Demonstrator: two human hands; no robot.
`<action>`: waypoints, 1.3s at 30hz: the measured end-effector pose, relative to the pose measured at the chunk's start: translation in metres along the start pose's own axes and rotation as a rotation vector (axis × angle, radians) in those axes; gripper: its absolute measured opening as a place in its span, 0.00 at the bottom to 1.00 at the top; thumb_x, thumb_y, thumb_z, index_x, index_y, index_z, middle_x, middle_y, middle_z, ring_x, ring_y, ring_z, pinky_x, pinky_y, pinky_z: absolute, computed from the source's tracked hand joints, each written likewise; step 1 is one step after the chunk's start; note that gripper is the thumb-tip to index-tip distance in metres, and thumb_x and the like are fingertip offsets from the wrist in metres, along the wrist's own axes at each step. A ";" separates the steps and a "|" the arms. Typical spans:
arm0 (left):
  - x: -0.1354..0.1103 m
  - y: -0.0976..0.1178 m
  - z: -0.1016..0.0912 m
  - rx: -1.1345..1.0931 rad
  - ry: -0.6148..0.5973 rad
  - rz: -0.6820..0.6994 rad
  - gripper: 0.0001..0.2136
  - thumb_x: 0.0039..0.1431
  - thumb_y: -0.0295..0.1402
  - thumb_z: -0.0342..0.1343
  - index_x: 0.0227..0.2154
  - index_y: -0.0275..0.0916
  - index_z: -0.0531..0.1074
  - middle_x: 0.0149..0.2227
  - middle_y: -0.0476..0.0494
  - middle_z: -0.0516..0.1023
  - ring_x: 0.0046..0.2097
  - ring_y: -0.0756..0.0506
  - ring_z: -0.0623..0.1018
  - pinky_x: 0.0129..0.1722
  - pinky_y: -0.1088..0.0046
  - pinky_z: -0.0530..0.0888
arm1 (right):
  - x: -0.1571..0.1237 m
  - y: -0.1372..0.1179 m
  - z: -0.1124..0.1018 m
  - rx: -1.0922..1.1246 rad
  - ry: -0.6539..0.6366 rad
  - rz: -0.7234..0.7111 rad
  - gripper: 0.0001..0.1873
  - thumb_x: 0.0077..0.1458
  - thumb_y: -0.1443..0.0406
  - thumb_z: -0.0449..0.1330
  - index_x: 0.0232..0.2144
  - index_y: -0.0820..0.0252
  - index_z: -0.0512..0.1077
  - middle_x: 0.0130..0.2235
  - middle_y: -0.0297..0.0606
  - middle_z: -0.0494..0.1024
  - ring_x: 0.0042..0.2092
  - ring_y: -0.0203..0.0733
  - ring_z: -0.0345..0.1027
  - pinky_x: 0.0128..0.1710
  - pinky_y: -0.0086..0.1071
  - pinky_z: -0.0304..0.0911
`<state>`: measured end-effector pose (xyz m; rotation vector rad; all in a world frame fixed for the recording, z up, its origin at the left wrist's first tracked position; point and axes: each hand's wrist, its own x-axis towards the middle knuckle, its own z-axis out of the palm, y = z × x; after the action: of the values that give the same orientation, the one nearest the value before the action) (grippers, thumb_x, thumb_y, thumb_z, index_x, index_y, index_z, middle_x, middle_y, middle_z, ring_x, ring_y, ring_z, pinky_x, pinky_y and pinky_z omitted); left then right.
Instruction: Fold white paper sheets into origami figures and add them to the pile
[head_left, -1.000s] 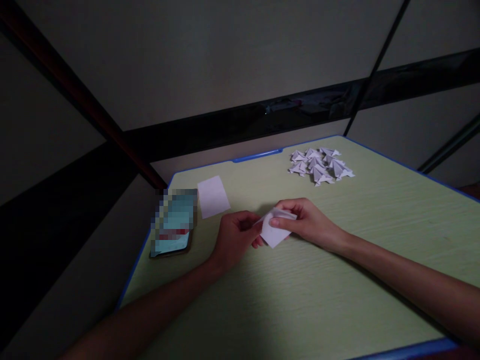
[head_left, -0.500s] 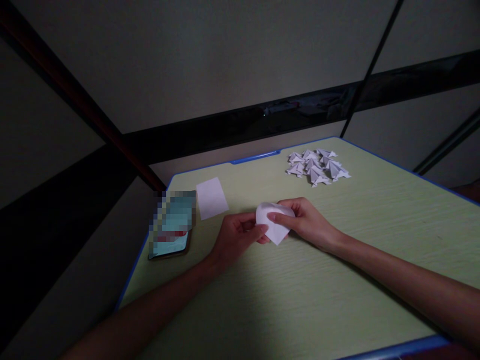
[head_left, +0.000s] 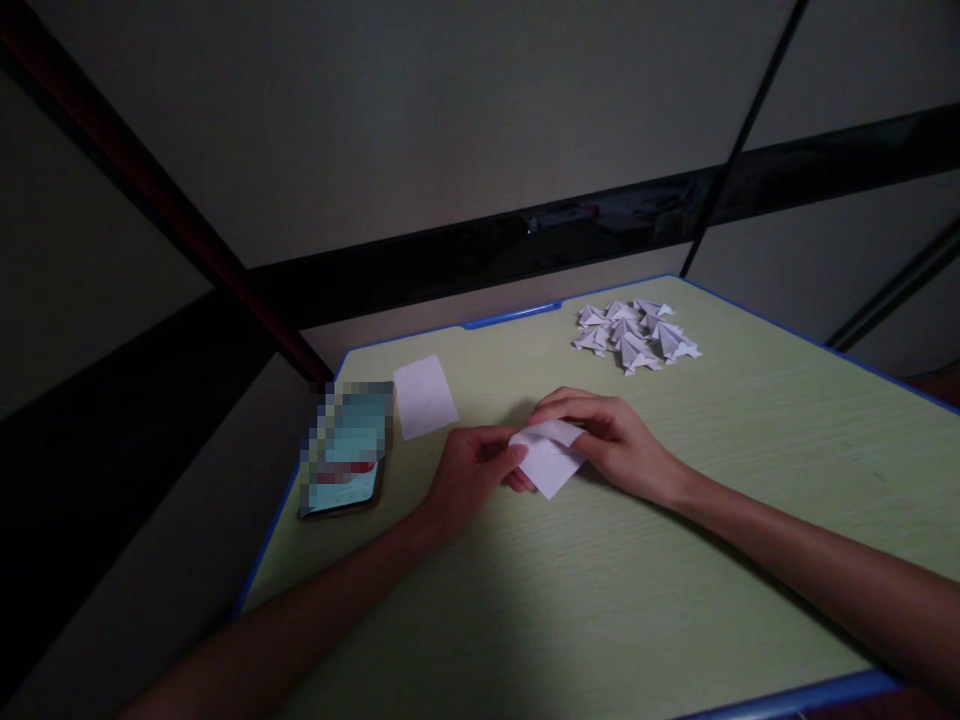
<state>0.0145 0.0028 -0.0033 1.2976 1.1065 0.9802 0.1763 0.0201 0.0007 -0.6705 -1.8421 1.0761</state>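
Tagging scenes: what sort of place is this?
Likely a room at home: a phone lies on a blue-edged table beside big panels, perhaps wardrobe doors.

1. Dim scene throughout, the panelled wall (head_left: 480,110) sunk in grey and the far left almost black
2. Brightest tones sit on the white paper (head_left: 551,470) between the fingers (head_left: 571,408), with the desk (head_left: 757,470) lit more strongly on its right side
3. Soft shadow edges the right forearm (head_left: 780,540); the left forearm (head_left: 322,610) is much darker
4. Phone screen (head_left: 345,494) glows pale blue-green, mostly broken into coarse pixel blocks
5. Glossy black strip (head_left: 465,258) carries a tiny glint and murky reflections
6. Wide-angle stretching grows toward the edges
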 end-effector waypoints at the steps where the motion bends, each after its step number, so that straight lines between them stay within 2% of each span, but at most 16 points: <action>1: 0.000 0.000 0.000 -0.017 -0.002 -0.002 0.06 0.43 0.26 0.54 0.25 0.32 0.74 0.14 0.50 0.72 0.17 0.54 0.70 0.18 0.82 0.68 | 0.000 0.001 -0.001 -0.007 0.008 0.005 0.16 0.42 0.77 0.48 0.31 0.62 0.71 0.33 0.38 0.69 0.34 0.36 0.63 0.31 0.30 0.58; 8: 0.001 -0.006 -0.003 -0.117 -0.007 -0.019 0.08 0.42 0.26 0.55 0.29 0.32 0.74 0.15 0.49 0.73 0.18 0.53 0.72 0.19 0.81 0.69 | 0.000 0.006 -0.004 0.047 0.039 0.065 0.17 0.39 0.78 0.49 0.28 0.62 0.74 0.33 0.38 0.72 0.33 0.35 0.64 0.27 0.27 0.57; 16: 0.003 -0.007 -0.005 -0.258 -0.045 -0.052 0.09 0.38 0.25 0.56 0.27 0.33 0.74 0.18 0.48 0.75 0.19 0.52 0.73 0.20 0.80 0.69 | 0.001 0.005 -0.003 0.062 0.083 0.088 0.14 0.38 0.78 0.49 0.20 0.62 0.73 0.31 0.37 0.72 0.30 0.34 0.64 0.25 0.26 0.57; 19: 0.004 -0.006 -0.006 -0.286 -0.071 -0.084 0.07 0.39 0.29 0.55 0.24 0.32 0.74 0.14 0.48 0.73 0.17 0.51 0.72 0.17 0.79 0.68 | 0.000 0.004 -0.003 0.052 0.076 0.064 0.14 0.37 0.78 0.48 0.19 0.63 0.72 0.31 0.38 0.71 0.30 0.34 0.64 0.25 0.26 0.57; 23: 0.004 -0.005 -0.007 -0.185 -0.154 -0.112 0.12 0.44 0.37 0.53 0.17 0.31 0.71 0.13 0.46 0.72 0.15 0.53 0.71 0.15 0.81 0.66 | 0.000 0.003 -0.002 0.035 0.060 0.016 0.13 0.38 0.78 0.48 0.18 0.63 0.71 0.30 0.38 0.71 0.30 0.33 0.64 0.25 0.25 0.58; 29: 0.003 -0.004 -0.008 -0.023 -0.237 -0.077 0.15 0.48 0.37 0.51 0.14 0.32 0.69 0.12 0.50 0.69 0.14 0.57 0.67 0.15 0.84 0.63 | -0.001 0.001 -0.002 0.001 0.050 -0.047 0.12 0.43 0.77 0.49 0.16 0.64 0.68 0.30 0.38 0.71 0.29 0.32 0.64 0.23 0.24 0.57; 35: 0.001 -0.001 -0.006 -0.010 -0.173 -0.063 0.11 0.45 0.34 0.54 0.14 0.32 0.68 0.13 0.52 0.68 0.14 0.57 0.66 0.13 0.85 0.61 | 0.000 0.001 -0.001 0.031 0.042 -0.020 0.11 0.42 0.77 0.49 0.17 0.65 0.68 0.31 0.38 0.72 0.30 0.32 0.64 0.24 0.24 0.57; 37: 0.000 0.000 -0.004 -0.005 -0.106 -0.052 0.10 0.45 0.33 0.54 0.15 0.32 0.69 0.13 0.52 0.67 0.14 0.57 0.65 0.13 0.84 0.61 | 0.001 0.001 0.000 0.102 0.060 0.055 0.09 0.40 0.77 0.51 0.22 0.64 0.69 0.32 0.38 0.72 0.31 0.33 0.65 0.26 0.25 0.58; 39: -0.002 0.001 -0.002 0.014 -0.029 -0.027 0.10 0.45 0.33 0.54 0.15 0.32 0.69 0.12 0.53 0.67 0.14 0.57 0.64 0.14 0.83 0.61 | 0.002 0.000 0.001 0.192 0.090 0.162 0.13 0.37 0.76 0.55 0.30 0.63 0.67 0.32 0.37 0.71 0.31 0.34 0.65 0.26 0.26 0.59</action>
<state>0.0126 0.0015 -0.0023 1.3015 1.1076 0.9323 0.1744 0.0211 0.0013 -0.7503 -1.6050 1.2886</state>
